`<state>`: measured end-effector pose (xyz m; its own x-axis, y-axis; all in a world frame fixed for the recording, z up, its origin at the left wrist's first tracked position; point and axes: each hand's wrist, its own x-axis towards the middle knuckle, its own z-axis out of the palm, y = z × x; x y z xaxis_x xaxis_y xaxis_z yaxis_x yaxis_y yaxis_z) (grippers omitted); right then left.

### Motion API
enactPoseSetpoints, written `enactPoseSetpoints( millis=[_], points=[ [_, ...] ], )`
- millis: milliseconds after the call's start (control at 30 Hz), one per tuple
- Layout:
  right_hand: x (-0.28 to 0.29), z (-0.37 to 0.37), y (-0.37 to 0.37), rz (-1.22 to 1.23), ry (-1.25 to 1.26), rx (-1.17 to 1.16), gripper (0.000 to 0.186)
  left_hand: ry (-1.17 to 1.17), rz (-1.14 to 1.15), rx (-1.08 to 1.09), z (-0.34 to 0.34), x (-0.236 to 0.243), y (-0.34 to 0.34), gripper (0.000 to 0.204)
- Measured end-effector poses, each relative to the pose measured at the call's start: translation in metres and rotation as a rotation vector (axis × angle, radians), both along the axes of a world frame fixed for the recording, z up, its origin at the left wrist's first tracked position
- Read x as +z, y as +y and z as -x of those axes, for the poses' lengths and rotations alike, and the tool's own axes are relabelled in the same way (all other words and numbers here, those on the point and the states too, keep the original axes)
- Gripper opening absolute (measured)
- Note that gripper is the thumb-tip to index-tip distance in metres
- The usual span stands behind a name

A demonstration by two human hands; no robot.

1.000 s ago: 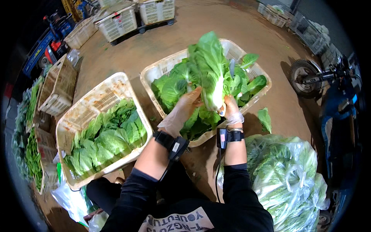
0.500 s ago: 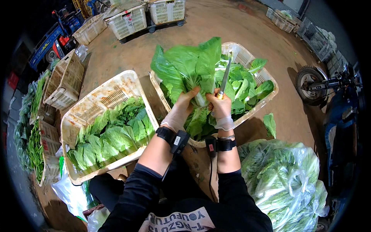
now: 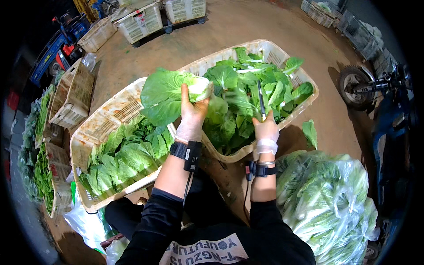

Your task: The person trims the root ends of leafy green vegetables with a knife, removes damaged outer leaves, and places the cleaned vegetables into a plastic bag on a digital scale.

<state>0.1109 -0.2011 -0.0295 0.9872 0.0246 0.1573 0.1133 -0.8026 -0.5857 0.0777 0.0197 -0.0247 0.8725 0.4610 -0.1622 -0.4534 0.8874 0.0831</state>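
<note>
My left hand (image 3: 193, 108), in a clear glove, grips a head of leafy cabbage (image 3: 164, 95) by its pale stem end. Its stem end points right, and the broad green leaves spread left over the gap between two crates. My right hand (image 3: 266, 128), gloved too, is closed round a knife (image 3: 261, 99) with its blade pointing up and away. Beneath both hands is the right crate (image 3: 304, 90), full of loose leaves (image 3: 247, 81); one leaf by the knife is smeared by motion. Cabbage heads (image 3: 128, 161) lie in rows in the left crate (image 3: 81, 152).
A clear plastic bag of cabbages (image 3: 327, 198) stands at my right, with a loose leaf (image 3: 310, 133) on the floor above it. More crates (image 3: 73, 95) line the left side, others (image 3: 143, 24) stand on a dolly at the back. A motorbike wheel (image 3: 353, 90) is at the far right.
My left hand has swung the cabbage left, turning its stem end to the right. My right hand has moved right and down with the knife, away from the cabbage. A blurred leaf shows between them.
</note>
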Motion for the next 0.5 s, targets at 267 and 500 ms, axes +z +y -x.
enactPoseSetpoints(
  millis=[267, 500],
  points=[
    [-0.017, 0.059, 0.079, -0.458, -0.070, 0.258, 0.022, 0.048, -0.046, -0.030, -0.007, 0.003, -0.025, 0.042],
    [-0.017, 0.065, 0.090, -0.560, 0.055, 0.227, 0.021, 0.054, -0.119, -0.060, -0.012, -0.006, -0.025, 0.048]
  ],
)
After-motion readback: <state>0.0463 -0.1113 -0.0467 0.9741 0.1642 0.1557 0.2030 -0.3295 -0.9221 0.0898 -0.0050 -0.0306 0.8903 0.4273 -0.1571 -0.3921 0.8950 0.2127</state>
